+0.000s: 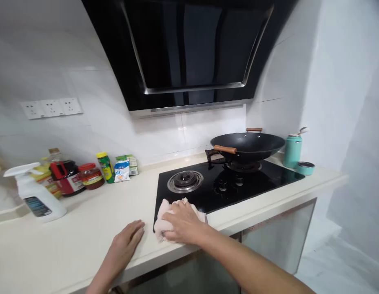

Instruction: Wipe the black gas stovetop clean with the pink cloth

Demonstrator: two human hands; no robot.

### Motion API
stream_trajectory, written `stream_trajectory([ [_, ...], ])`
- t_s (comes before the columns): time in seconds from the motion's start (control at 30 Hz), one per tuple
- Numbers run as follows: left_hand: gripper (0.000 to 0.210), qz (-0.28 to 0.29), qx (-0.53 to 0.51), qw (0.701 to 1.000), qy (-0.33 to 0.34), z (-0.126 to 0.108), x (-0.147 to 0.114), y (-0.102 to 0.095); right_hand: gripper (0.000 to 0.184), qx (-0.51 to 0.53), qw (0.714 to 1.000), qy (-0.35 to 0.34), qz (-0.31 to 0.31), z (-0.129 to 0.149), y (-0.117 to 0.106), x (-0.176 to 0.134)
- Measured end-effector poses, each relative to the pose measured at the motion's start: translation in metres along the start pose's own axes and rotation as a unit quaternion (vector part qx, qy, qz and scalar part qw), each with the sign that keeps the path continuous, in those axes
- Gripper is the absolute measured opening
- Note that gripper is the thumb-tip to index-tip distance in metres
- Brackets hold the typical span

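My right hand (pixel 183 223) grips a pale pink cloth (pixel 163 211) and presses it on the front left corner of the black gas stove (pixel 201 199). Part of the cloth hangs over onto the countertop. To the left, my left hand (pixel 127 240) lies on the cream countertop (pixel 94 232) near its front edge, fingers stretched out and holding nothing. Just behind the cloth is the bare left burner (pixel 185 181). A black wok (pixel 249 147) with wooden handles sits over the right burner.
A white spray bottle (pixel 39 200) stands at the left, before several sauce jars (pixel 91 176) and seasoning packets (pixel 122 170). At the right end are a turquoise canister (pixel 292 151) and a small turquoise bowl (pixel 305 168). A black range hood (pixel 195 49) slants overhead.
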State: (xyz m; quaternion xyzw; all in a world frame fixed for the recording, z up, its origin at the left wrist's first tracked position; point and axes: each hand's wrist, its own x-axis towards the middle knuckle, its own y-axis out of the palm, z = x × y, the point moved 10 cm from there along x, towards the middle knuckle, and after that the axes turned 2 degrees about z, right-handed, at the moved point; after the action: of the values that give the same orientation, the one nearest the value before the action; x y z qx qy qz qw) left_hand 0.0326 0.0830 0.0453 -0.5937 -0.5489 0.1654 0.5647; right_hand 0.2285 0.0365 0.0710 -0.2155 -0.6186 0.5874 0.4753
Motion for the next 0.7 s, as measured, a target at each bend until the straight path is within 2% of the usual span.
stream_trajectory([
  [0.1,0.044,0.004,0.002,1.000,0.001,0.002,0.001,0.000,0.044,-0.026,0.998,0.055,-0.004,-0.048,-0.016,-0.024],
  [0.23,0.043,0.000,0.011,1.000,0.010,0.001,0.002,0.000,0.045,-0.066,0.986,0.154,-0.013,-0.120,-0.039,-0.070],
  [0.4,0.045,-0.004,0.030,0.999,0.028,-0.004,0.001,0.001,0.041,-0.092,0.968,0.234,-0.021,-0.175,-0.059,-0.125],
  [0.47,0.045,-0.004,0.040,0.999,0.032,-0.003,0.001,0.003,0.040,-0.034,0.966,0.254,-0.041,-0.189,-0.067,-0.138],
  [0.53,0.045,-0.006,0.051,0.998,0.033,-0.001,0.001,0.006,0.035,0.074,0.953,0.286,-0.075,-0.208,-0.074,-0.149],
  [0.63,0.047,-0.013,0.056,0.998,0.030,0.004,0.000,0.010,0.029,0.192,0.899,0.357,-0.169,-0.244,-0.094,-0.164],
  [0.7,0.047,-0.013,0.053,0.998,0.023,0.006,-0.001,0.013,0.033,0.192,0.871,0.394,-0.222,-0.265,-0.109,-0.168],
])
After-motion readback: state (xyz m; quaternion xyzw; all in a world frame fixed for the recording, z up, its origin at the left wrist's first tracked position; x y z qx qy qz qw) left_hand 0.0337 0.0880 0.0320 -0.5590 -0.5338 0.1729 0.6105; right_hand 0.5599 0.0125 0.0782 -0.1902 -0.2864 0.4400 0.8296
